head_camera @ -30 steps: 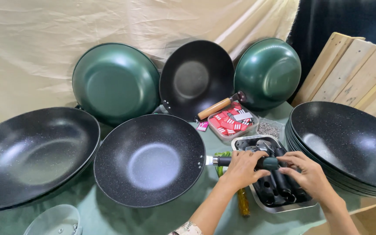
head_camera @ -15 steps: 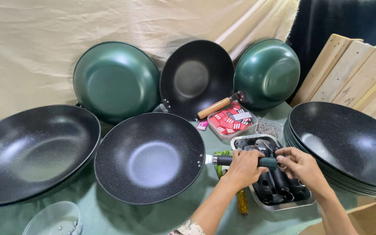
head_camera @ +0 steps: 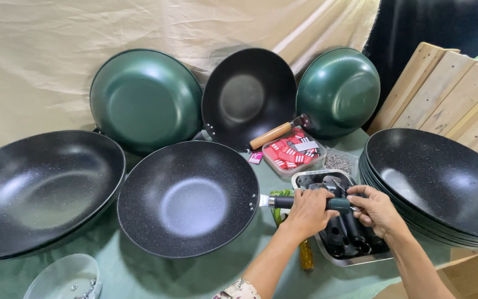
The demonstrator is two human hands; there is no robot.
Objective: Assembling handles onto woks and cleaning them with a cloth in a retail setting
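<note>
The person is fitting a dark handle onto the speckled black wok that lies flat on the green table cover at the centre of the view. The handle juts from the wok's rim at about 3 o'clock, joined to it by a short metal bracket with rivets. The left hand is closed around the middle of the handle, fingers wrapped over the top, while the right hand has its fingertips pinched on the handle's outer end; whether it holds a small tool or fastener there cannot be made out. Judging by this, the handle is already seated on the bracket and the work is at the tightening or aligning stage, not yet finished, since both hands are on it. Directly beneath the hands sits a metal tray of more dark handles, so further woks seem to await fitting: a stack of handleless black woks stands at 3 o'clock, and another large black wok at 9 o'clock. At 12 o'clock, finished-looking woks lean against the cloth backdrop, one with a wooden handle.
</note>
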